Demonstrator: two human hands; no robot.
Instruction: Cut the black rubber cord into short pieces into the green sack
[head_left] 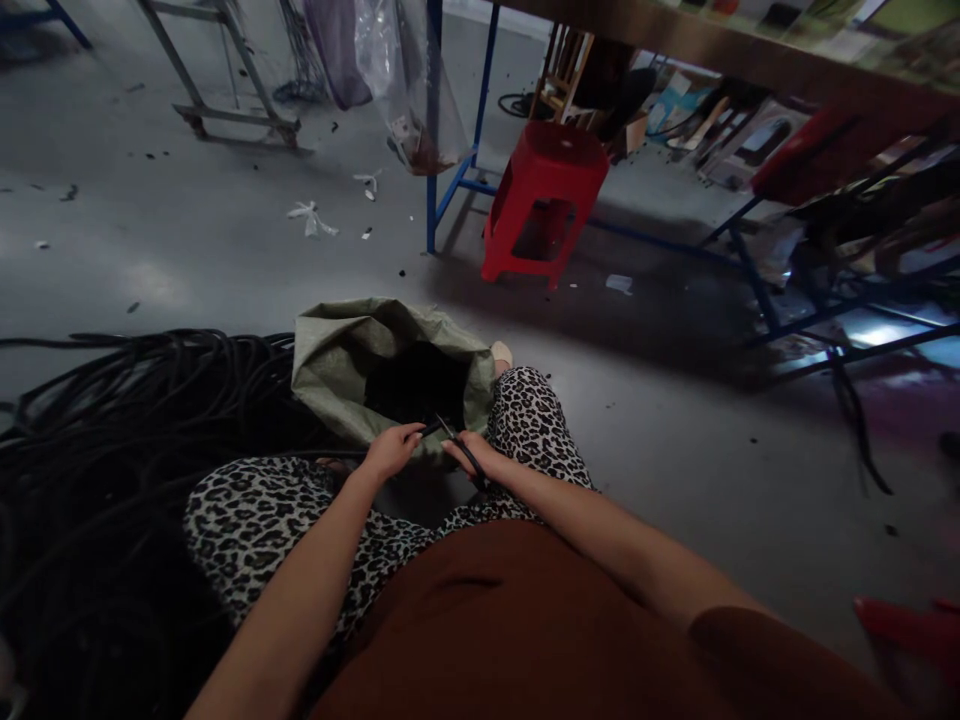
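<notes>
My left hand [392, 450] is closed on a black rubber strip [430, 429], whose end points to the right. In my right hand [478, 457] is a pair of scissors [466, 452] with black handles; the blades point up and left, close to the strip. Both hands are over the near rim of an open pale-green woven sack [330, 365], between my knees. The sack's inside is dark, and its contents are hard to make out. A heap of long black strips [225, 370] lies to the left, reaching under my left arm.
A red plastic stool [555, 165] stands ahead, by a blue-legged workbench [431, 205]. A clear plastic bag [420, 100] hangs from the bench. A metal frame stand [240, 122] is at the far left. Scraps, including a white plastic piece [311, 218], lie on the grey floor.
</notes>
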